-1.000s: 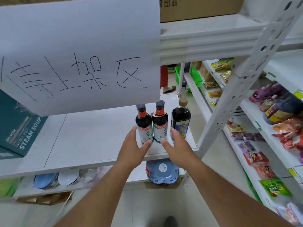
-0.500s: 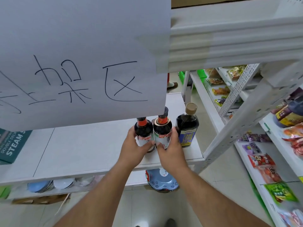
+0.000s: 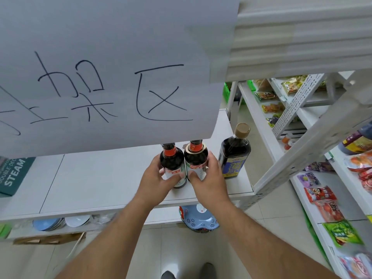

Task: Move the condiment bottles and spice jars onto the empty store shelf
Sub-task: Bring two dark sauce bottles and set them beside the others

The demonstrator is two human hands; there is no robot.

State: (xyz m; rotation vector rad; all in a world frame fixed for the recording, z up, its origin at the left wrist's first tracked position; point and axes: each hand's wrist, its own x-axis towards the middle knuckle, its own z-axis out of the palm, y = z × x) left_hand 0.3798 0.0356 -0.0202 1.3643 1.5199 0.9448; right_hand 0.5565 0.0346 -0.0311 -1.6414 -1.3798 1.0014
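White shelf (image 3: 104, 184), left hand (image 3: 156, 181) gripping left bottle (image 3: 172, 164), right hand (image 3: 209, 182) gripping neighbour bottle (image 3: 196, 160)

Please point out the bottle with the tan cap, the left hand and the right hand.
bottle with the tan cap (image 3: 234, 156): head view, dark body.
left hand (image 3: 156, 181): head view, back of hand.
right hand (image 3: 209, 181): head view, back of hand.

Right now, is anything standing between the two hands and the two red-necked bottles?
No. The left hand grips the left bottle and the right hand grips the right bottle; nothing visible lies between.
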